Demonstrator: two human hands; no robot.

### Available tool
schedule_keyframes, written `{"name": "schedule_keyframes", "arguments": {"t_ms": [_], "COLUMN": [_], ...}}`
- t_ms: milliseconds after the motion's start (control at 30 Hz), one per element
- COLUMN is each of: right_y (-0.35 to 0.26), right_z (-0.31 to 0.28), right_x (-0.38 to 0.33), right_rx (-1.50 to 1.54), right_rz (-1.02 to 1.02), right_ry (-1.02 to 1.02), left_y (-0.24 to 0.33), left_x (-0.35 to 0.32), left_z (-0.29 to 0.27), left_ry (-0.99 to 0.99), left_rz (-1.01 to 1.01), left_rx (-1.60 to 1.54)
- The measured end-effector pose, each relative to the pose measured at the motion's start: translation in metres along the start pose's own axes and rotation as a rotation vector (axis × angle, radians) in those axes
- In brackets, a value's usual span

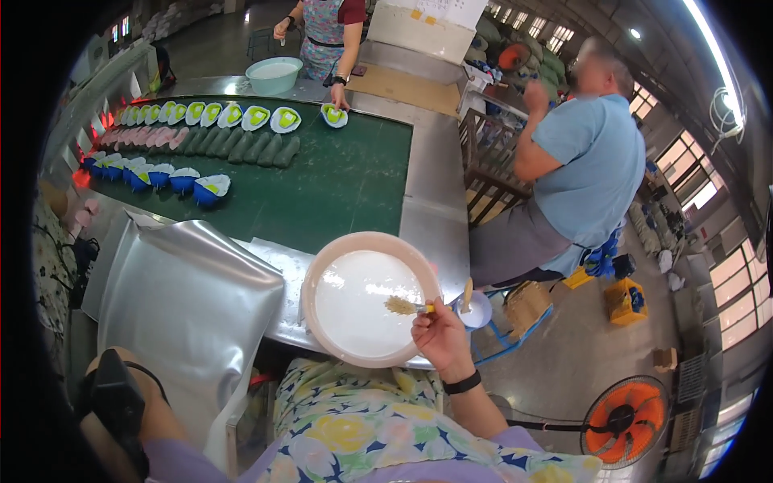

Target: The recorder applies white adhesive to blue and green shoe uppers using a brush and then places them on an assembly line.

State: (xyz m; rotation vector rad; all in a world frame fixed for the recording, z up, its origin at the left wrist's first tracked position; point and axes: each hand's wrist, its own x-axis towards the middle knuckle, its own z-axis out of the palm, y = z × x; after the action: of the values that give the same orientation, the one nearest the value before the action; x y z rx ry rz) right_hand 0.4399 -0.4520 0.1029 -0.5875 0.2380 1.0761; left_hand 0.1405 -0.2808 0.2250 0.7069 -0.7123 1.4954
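Over the tub [362, 241], your right hand [441, 332] pinches a brush [400, 306], likely for wetting; next, dip gently. Left hand: can't tell.

Factory workshop: green belt [346, 181], rows of pieces [256, 119]

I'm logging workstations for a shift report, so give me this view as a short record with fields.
Right hand: holding a brush
Left hand: not clearly shown
Brush position: bristles over white liquid; contact unclear
Liquid's container: round, pale pink basin
Beside basin, right: small white tub
Green surface: rows of pieces, including blue-and-white ones in the nearest row
Across: co-worker's hand at a white-and-green piece
Lower right: orange fan
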Motion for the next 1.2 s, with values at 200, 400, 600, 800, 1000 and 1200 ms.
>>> {"name": "schedule_keyframes", "arguments": {"t_ms": [200, 400, 600, 800, 1000, 1200], "right_y": [-0.009, -0.011, -0.007, -0.006, -0.004, -0.005], "right_z": [0.0, -0.001, -0.003, -0.006, -0.005, -0.005], "right_x": [0.003, 0.003, 0.004, 0.006, 0.008, 0.005], "right_rx": [-0.028, -0.029, -0.017, 0.001, -0.02, -0.495], "right_rz": [-0.027, -0.014, -0.039, 0.01, 0.009, -0.417], "right_ry": [-0.022, -0.024, -0.018, -0.021, 0.008, -0.046], "left_y": [0.014, 0.004, -0.019, -0.052, -0.027, 0.006], "left_x": [0.011, 0.012, 0.009, 0.002, 0.009, 0.005], "left_z": [0.001, -0.003, -0.011, -0.01, -0.011, 0.012], "left_ry": [-0.029, -0.041, -0.037, -0.051, -0.034, 0.053], "left_rz": [-0.074, -0.103, -0.135, -0.11, -0.247, -0.437], "left_rx": [0.0, -0.053, -0.166, -0.263, -0.241, -0.171]}}
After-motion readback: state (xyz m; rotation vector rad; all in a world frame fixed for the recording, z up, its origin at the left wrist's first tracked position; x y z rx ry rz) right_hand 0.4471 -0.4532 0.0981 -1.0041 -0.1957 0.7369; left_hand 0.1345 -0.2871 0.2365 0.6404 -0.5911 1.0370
